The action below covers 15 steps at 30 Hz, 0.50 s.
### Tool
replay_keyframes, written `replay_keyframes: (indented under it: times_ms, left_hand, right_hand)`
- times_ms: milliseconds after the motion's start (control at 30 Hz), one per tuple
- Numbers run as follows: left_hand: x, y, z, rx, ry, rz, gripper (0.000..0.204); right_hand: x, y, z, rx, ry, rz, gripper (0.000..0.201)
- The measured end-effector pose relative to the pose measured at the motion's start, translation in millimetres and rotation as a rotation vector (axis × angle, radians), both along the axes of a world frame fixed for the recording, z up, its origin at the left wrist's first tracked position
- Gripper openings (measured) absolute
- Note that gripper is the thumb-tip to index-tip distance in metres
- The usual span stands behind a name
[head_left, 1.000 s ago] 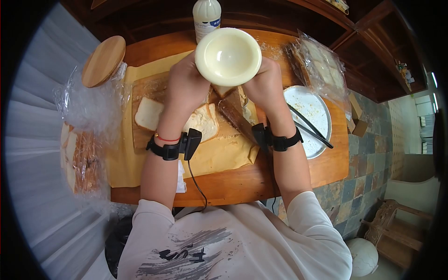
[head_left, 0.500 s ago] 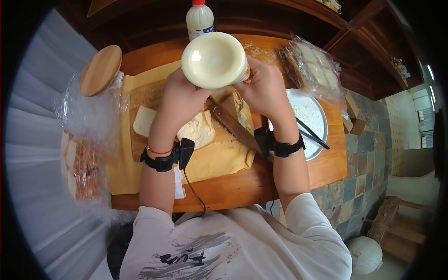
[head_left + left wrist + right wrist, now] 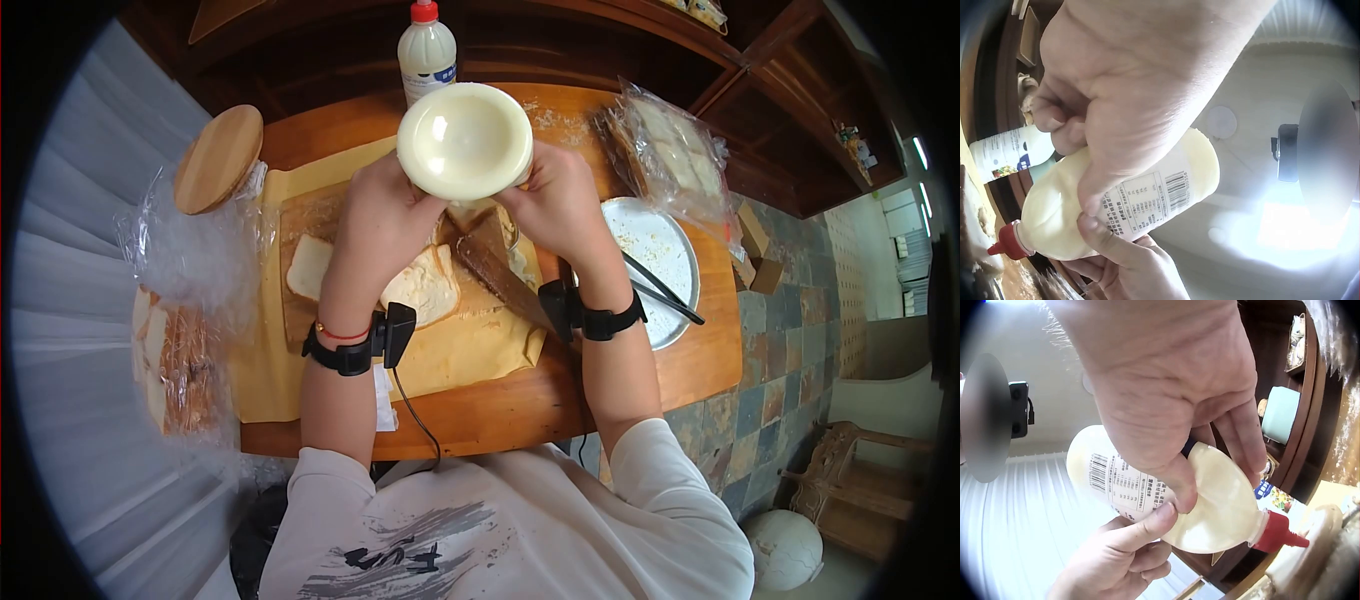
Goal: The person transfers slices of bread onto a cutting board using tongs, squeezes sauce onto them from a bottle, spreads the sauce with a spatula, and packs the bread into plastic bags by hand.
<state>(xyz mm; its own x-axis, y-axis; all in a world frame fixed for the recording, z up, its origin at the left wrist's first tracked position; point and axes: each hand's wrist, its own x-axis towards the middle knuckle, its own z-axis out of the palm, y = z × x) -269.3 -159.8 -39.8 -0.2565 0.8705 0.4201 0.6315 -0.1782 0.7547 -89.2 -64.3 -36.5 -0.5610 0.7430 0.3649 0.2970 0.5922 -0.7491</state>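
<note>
Both hands grip a squeeze bottle of pale cream sauce (image 3: pixel 465 142), held base up over the board. Its red nozzle cap (image 3: pixel 1010 242) points down in the left wrist view. The left hand (image 3: pixel 385 215) has its thumb on the label. From the other side the right hand (image 3: pixel 560 200) wraps the bottle, thumb pressed near the left thumb in the right wrist view. Under the hands lie a spread bread slice (image 3: pixel 425 287), a plainer slice (image 3: pixel 308 266) and a brown-crusted piece (image 3: pixel 500 275). Where the nozzle meets the food is hidden in the head view.
A second bottle (image 3: pixel 427 55) stands at the back. On the right are a metal tray (image 3: pixel 655 240) with black tongs (image 3: pixel 665 290) and bagged bread (image 3: pixel 675 150). A round wooden board (image 3: pixel 218 160) and wrapped bread (image 3: pixel 180 365) are at the left.
The held bottle shifted left and down in the head view, then slightly back right. Both hands kept their grip, and the second bottle's red cap came into view.
</note>
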Motion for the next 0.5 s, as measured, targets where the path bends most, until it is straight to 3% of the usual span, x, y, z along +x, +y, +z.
replay_keyframes:
  times_ms: [500]
  left_hand:
    - [-1.7, -4.6, 6.8, 0.046, 0.09, 0.043, 0.024]
  right_hand:
    - [-10.8, 0.8, -15.7, 0.027, 0.115, 0.025, 0.026]
